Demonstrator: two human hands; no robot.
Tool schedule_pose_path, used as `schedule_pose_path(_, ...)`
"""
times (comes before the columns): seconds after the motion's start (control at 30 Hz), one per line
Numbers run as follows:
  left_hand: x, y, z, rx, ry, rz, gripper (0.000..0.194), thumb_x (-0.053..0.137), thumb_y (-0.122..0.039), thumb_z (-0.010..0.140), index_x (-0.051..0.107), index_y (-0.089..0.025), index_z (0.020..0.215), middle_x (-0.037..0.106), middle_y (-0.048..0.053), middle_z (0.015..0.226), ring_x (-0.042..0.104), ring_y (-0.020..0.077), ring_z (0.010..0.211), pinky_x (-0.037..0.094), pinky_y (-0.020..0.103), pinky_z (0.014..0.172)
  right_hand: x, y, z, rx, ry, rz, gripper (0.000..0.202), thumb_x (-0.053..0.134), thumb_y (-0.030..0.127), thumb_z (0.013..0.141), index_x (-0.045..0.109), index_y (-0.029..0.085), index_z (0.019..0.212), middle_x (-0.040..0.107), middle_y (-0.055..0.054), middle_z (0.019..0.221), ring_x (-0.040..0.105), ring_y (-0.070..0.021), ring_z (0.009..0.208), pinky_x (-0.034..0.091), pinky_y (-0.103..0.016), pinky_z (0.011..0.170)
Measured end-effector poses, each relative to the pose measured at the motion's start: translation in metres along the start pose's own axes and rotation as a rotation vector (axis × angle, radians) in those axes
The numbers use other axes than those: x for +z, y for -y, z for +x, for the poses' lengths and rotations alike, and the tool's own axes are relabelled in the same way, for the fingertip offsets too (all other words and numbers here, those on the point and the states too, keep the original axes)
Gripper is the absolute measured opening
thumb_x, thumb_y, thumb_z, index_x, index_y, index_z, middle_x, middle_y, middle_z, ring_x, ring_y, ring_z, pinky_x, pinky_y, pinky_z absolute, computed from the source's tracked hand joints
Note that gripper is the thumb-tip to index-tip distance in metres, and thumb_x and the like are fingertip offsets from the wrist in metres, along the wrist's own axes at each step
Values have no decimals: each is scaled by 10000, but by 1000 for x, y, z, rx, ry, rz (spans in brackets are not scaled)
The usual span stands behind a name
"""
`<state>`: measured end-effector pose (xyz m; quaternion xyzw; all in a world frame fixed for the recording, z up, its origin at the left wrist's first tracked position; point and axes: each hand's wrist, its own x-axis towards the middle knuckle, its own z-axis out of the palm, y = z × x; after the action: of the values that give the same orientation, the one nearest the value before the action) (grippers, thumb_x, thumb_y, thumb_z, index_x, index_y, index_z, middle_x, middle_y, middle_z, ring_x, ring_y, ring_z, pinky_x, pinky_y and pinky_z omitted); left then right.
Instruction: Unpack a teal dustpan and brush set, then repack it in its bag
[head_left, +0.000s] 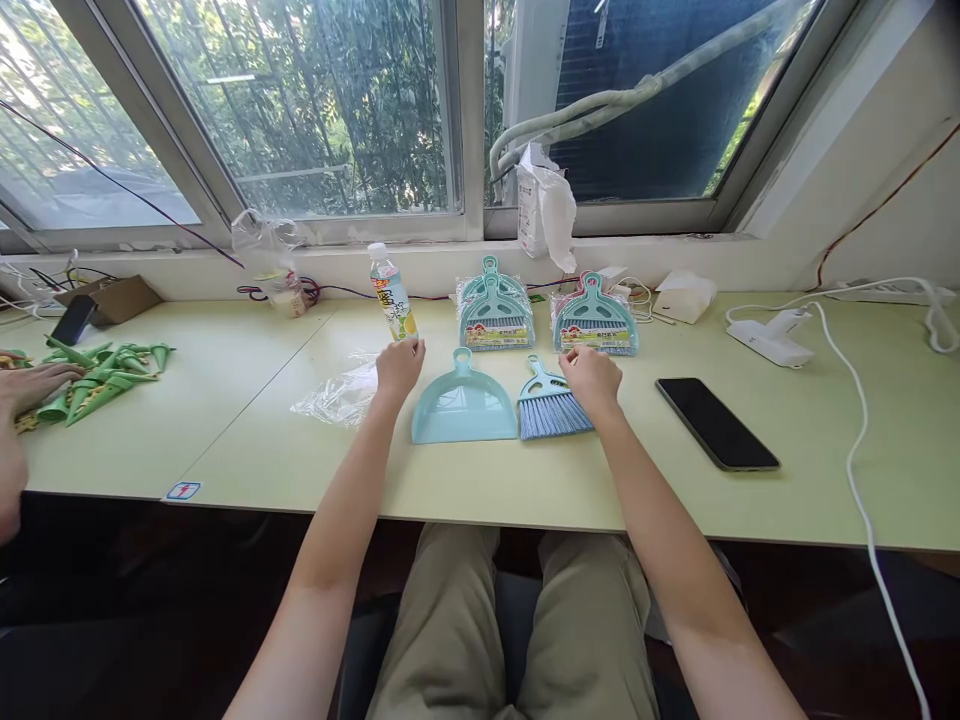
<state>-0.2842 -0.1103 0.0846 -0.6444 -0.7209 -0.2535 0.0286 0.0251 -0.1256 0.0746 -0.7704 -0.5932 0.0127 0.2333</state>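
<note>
My left hand [400,367] is closed on the table just in front of a drink bottle [393,295], left of a light-blue dustpan [464,408]. Whether it holds anything is hidden. My right hand [591,378], also closed, rests by the upper right of a small brush [551,405] with blue bristles; its fingertips are too small to make out. Dustpan and brush lie side by side. Behind them stand two wrapped dustpan-and-brush packs, a left one [495,308] and a right one [595,318].
Crumpled clear plastic [337,393] lies left of my left forearm. A black phone [718,424] and a white cable [862,430] are on the right. At the far left, another person's hand [37,385] touches green cone-shaped items [109,380]. Windows rise behind the table [255,460].
</note>
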Motion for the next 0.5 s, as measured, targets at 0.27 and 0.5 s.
schedule_pose_path(0.27,4,1,0,14,47,78,420,320,-395,947,681,-203,853,693,103,868,620,251,835,394,309,677,7,2,-1,-50,162,-135,326,490,415,888,735,201,897,708,-128,925,658,-271,941,454,-335,755)
schedule_pose_path(0.5,13,1,-3,291,309,74,495,375,-519,910,620,-205,618,661,97,718,595,223,703,307,296,583,18,11,-7,-161,231,-219,386,583,523,812,734,184,920,697,-154,966,653,-295,956,452,-353,763)
